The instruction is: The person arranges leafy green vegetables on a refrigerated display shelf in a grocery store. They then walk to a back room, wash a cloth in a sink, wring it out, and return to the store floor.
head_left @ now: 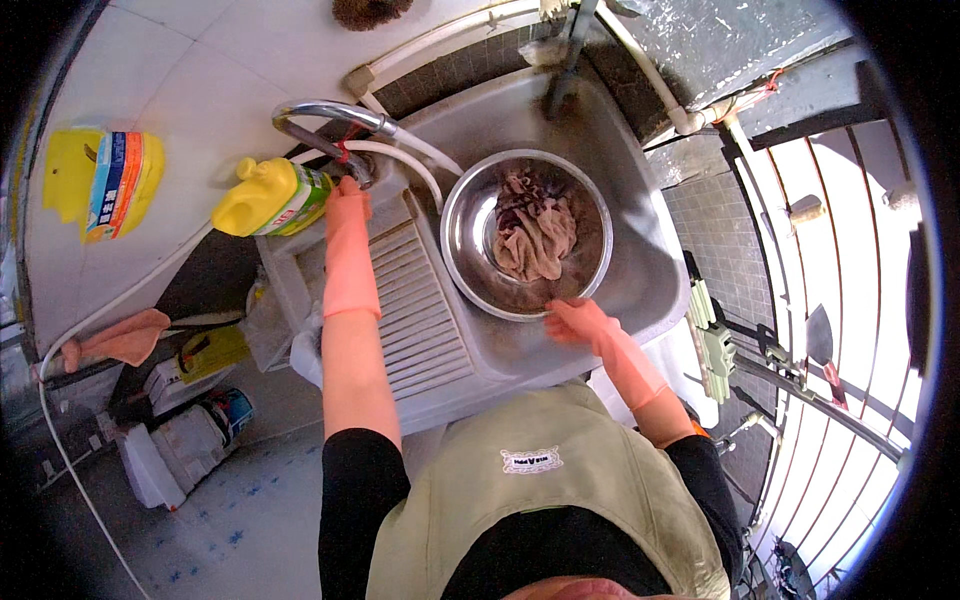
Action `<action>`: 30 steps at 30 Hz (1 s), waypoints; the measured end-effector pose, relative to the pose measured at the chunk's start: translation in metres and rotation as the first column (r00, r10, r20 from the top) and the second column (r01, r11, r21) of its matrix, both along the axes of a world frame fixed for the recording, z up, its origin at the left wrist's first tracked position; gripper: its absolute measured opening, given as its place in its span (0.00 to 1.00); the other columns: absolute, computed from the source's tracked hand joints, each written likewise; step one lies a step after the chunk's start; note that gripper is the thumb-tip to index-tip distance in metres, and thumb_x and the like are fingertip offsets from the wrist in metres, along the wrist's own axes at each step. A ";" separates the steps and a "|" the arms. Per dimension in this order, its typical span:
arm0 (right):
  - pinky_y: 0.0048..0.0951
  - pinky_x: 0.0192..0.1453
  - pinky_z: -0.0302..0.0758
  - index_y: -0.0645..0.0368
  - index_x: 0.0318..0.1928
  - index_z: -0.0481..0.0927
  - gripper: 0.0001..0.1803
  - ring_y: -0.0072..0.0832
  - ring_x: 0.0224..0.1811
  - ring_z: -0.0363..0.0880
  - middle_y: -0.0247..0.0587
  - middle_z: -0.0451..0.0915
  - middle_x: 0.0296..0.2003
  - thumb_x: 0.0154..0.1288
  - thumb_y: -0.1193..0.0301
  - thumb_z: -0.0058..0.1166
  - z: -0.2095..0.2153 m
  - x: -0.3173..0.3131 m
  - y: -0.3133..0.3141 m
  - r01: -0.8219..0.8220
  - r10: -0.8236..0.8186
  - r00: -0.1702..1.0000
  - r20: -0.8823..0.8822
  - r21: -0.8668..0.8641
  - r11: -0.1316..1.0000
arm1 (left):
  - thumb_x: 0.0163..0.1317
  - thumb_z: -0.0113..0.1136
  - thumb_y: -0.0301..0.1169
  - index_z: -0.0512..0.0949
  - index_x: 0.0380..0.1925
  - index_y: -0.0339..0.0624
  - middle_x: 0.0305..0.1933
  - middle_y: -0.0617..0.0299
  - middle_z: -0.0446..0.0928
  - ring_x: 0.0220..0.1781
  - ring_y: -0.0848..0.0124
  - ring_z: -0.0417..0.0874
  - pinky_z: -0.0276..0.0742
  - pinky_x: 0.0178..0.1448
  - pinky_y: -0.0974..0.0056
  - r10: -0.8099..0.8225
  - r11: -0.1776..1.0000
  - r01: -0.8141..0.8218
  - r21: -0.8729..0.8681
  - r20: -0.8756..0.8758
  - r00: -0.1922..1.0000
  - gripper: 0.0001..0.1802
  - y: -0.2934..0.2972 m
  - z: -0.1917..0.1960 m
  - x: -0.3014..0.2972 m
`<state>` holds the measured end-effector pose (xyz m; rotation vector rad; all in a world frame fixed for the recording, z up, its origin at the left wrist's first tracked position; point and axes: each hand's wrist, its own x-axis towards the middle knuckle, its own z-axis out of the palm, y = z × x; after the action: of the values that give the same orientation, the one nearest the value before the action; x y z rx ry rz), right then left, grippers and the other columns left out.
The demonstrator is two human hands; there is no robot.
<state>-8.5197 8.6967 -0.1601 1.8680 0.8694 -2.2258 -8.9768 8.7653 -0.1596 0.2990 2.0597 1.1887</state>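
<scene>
Currently, head view; all places given relative to the metal basin [465, 265].

Partly hidden: fingertips of the left hand [347, 205], pink-gloved, left of the basin at the foot of the faucet [372, 119]; fingers close together, grip on the faucet not discernible. Similarly masked: underside of the right hand [575, 322], also pink-gloved, at the basin's near rim; fingers bunched, pinch on the rim impossible to confirm. Hard to make out: inner folds of the cloth [540, 245], and end of the white hose [415, 165] by the basin's left rim.

Containers: basin seated inside the grey sink [655, 285], holding the crumpled brownish cloth near its middle; yellow jug [245, 205] left of the basin, beyond the left hand, and second yellow jug [150, 175] farther left, contents of both concealed.

Cloth orientation: long axis roughly near-to-far across the basin, darker part toward the far rim, paler part toward the near rim.
</scene>
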 end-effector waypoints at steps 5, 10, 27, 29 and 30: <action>0.32 0.55 0.80 0.62 0.62 0.76 0.24 0.36 0.53 0.84 0.50 0.84 0.49 0.73 0.60 0.50 -0.027 -0.002 0.017 -0.099 0.064 0.994 0.087 0.490 0.866 | 0.67 0.47 0.47 0.73 0.27 0.32 0.19 0.59 0.73 0.15 0.71 0.68 0.64 0.22 0.61 -0.018 1.000 0.018 -0.007 0.012 1.000 0.25 -0.002 0.004 0.001; 0.39 0.61 0.76 0.62 0.61 0.75 0.25 0.49 0.56 0.81 0.58 0.82 0.49 0.67 0.63 0.55 -0.091 -0.003 0.039 -0.216 0.043 0.973 0.226 0.831 0.513 | 0.67 0.46 0.48 0.74 0.26 0.35 0.17 0.61 0.72 0.16 0.71 0.68 0.61 0.22 0.61 0.012 1.000 -0.012 0.012 -0.034 0.999 0.24 0.000 -0.002 0.005; 0.49 0.52 0.80 0.52 0.56 0.76 0.25 0.51 0.50 0.82 0.52 0.83 0.46 0.64 0.52 0.59 -0.107 -0.067 0.112 -0.823 0.301 0.544 0.783 0.429 0.373 | 0.65 0.45 0.50 0.76 0.25 0.37 0.22 0.57 0.77 0.22 0.67 0.77 0.71 0.30 0.60 0.000 1.000 -0.001 -0.025 -0.014 1.000 0.26 -0.003 -0.004 0.005; 0.50 0.46 0.80 0.55 0.45 0.81 0.20 0.52 0.42 0.83 0.52 0.85 0.37 0.66 0.52 0.56 -0.122 -0.056 0.095 -0.818 0.251 0.573 0.780 0.522 0.242 | 0.66 0.43 0.52 0.78 0.30 0.35 0.28 0.50 0.81 0.27 0.60 0.82 0.75 0.36 0.56 -0.082 0.987 0.064 -0.147 -0.120 0.989 0.28 0.000 -0.001 0.003; 0.50 0.47 0.80 0.55 0.43 0.82 0.20 0.52 0.43 0.83 0.53 0.85 0.36 0.67 0.52 0.55 -0.123 -0.051 0.091 -0.812 0.262 0.581 0.770 0.529 0.246 | 0.66 0.43 0.52 0.80 0.33 0.34 0.32 0.46 0.83 0.31 0.55 0.84 0.77 0.41 0.54 -0.137 0.971 0.094 -0.221 -0.187 0.973 0.30 0.002 0.003 0.003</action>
<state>-8.5710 8.7881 -0.2832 1.7351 2.3389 -0.6246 -8.9736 8.7671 -0.1564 0.4464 2.2876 0.8906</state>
